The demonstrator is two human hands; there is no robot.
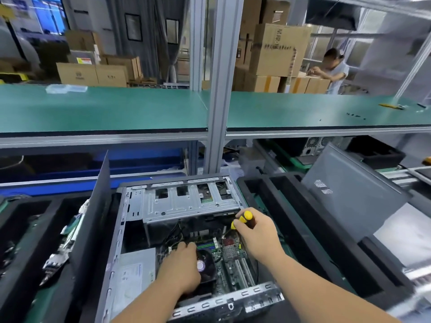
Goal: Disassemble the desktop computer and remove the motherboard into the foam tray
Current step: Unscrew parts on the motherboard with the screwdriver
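The computer case lies open on its side on the bench, and both hands are down inside it. The motherboard is not yet out: it sits flat on the floor of the case, directly under and between the hands, with the cooler fan on it just right of the left hand.

The right hand is clamped round a yellow-and-black screwdriver, handle up. Its shaft runs down past the fingers toward the board, but the tip is hidden, so I cannot tell which screw it sits on. The left hand reaches in with fingers bent toward the black cables at the far edge of the board; whether it pinches a cable or only presses there is unclear.

The step in hand looks like loosening board screws while clearing the wiring. To do it well, the driver should stand square to the screw head with steady downward pressure, so it does not slip onto the green board. The left hand does best holding loose cables aside, away from the tip, and pulling plugs by their bodies rather than by the wires. Every screw and connector should be free before any lifting, or the board will flex.

The black foam tray waits just right of the right hand, touching the case side, so the carry across is short.
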